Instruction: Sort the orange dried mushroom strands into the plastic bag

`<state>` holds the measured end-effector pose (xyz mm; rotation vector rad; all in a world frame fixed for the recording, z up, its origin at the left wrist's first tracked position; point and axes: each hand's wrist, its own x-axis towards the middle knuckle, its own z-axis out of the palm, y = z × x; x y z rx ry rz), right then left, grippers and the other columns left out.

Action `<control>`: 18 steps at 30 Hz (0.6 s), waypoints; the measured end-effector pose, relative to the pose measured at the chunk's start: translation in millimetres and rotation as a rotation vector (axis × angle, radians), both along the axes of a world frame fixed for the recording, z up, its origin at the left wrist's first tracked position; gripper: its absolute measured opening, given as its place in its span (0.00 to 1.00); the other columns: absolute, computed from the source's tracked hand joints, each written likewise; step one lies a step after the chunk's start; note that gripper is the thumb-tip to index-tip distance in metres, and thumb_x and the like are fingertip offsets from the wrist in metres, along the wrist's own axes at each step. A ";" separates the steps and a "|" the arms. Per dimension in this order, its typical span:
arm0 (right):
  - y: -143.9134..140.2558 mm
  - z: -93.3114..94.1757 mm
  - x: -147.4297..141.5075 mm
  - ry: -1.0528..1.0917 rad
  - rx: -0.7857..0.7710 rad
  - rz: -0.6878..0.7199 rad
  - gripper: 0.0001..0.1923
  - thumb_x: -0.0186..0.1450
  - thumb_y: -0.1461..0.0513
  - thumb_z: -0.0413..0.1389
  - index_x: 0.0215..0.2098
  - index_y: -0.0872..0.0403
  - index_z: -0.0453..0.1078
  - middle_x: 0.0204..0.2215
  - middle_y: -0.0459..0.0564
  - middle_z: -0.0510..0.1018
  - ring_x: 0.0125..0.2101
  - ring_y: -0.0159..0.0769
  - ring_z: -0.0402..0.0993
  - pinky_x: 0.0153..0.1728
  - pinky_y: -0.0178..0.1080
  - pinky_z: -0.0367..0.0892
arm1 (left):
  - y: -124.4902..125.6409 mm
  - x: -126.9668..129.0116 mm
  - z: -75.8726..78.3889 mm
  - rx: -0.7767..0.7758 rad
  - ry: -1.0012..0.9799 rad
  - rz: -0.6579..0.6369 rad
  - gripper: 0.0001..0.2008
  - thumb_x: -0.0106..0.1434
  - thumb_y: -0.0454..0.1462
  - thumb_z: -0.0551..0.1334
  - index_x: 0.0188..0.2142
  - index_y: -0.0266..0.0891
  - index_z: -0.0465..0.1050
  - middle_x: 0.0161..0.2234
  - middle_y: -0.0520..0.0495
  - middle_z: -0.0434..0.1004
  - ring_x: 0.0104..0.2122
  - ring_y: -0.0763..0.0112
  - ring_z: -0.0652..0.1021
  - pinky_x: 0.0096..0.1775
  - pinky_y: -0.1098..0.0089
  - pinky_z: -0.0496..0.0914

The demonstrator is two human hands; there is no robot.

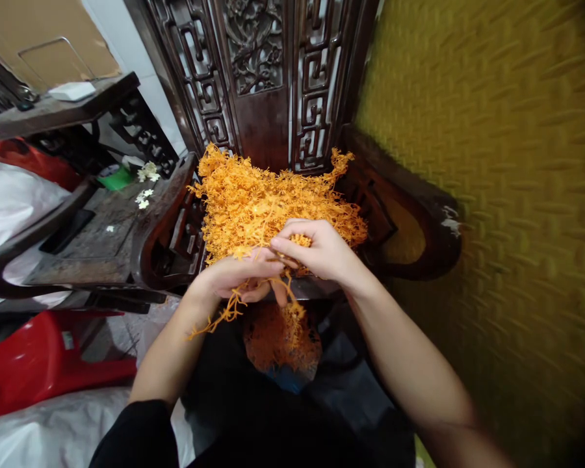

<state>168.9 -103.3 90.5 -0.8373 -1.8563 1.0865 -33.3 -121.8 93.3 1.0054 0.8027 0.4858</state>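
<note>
A large heap of orange branching plastic sprigs (263, 201) lies on the seat of a carved dark wooden chair (263, 130). At the heap's front edge my two hands meet. My left hand (246, 273) is closed around an orange sprig (227, 312), whose thin branches hang out below the fingers and over the wrist. Curled fingers of my right hand (312, 247) pinch at the same place, and a bit of orange plastic shows inside them. Exactly what sits between the right fingertips is partly hidden.
Below the hands is a container of orange pieces (283, 344) near my lap. To the left stand a second wooden chair (92, 253) bearing green tape (116, 177) and pale pieces, a red plastic stool (43, 364) and white bags (78, 429). A yellow textured sheet (507, 162) rises at right.
</note>
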 end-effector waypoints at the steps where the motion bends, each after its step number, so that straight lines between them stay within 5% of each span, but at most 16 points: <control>1: 0.6 -1.5 2.2 -0.015 -0.003 -0.019 0.14 0.69 0.54 0.59 0.31 0.54 0.79 0.29 0.46 0.80 0.32 0.34 0.74 0.38 0.37 0.66 | 1.4 -2.0 -1.9 0.018 0.033 0.032 0.19 0.61 0.48 0.69 0.41 0.34 0.80 0.25 0.41 0.81 0.11 0.74 0.70 0.11 0.76 0.55; 4: 1.6 -5.6 6.8 -0.075 -0.029 -0.038 0.15 0.69 0.53 0.59 0.32 0.55 0.77 0.28 0.45 0.80 0.30 0.33 0.73 0.35 0.36 0.63 | 5.5 -5.5 -7.7 0.109 0.146 0.088 0.28 0.65 0.56 0.61 0.48 0.33 0.77 0.38 0.33 0.84 0.23 0.65 0.81 0.18 0.72 0.69; 8: 0.9 -5.3 6.1 -0.129 -0.057 -0.067 0.13 0.67 0.55 0.60 0.32 0.56 0.78 0.27 0.45 0.80 0.29 0.34 0.73 0.34 0.35 0.62 | 7.7 -1.7 -12.9 0.384 0.207 0.280 0.21 0.63 0.50 0.67 0.43 0.34 0.80 0.40 0.39 0.83 0.34 0.66 0.81 0.29 0.73 0.74; 13: -0.4 -3.3 1.3 -0.123 -0.068 -0.073 0.11 0.67 0.57 0.58 0.33 0.54 0.79 0.30 0.47 0.83 0.31 0.36 0.75 0.36 0.37 0.64 | 5.2 12.6 -21.0 0.508 0.114 0.559 0.12 0.58 0.43 0.72 0.32 0.35 0.80 0.31 0.48 0.78 0.30 0.73 0.75 0.33 0.73 0.70; 18: 0.1 -6.6 -6.4 -0.175 -0.070 -0.138 0.14 0.66 0.54 0.59 0.28 0.54 0.75 0.23 0.46 0.78 0.24 0.33 0.69 0.29 0.36 0.59 | 7.3 29.9 -32.5 0.442 -0.023 0.749 0.11 0.59 0.40 0.70 0.27 0.36 0.74 0.26 0.52 0.71 0.27 0.76 0.70 0.34 0.73 0.66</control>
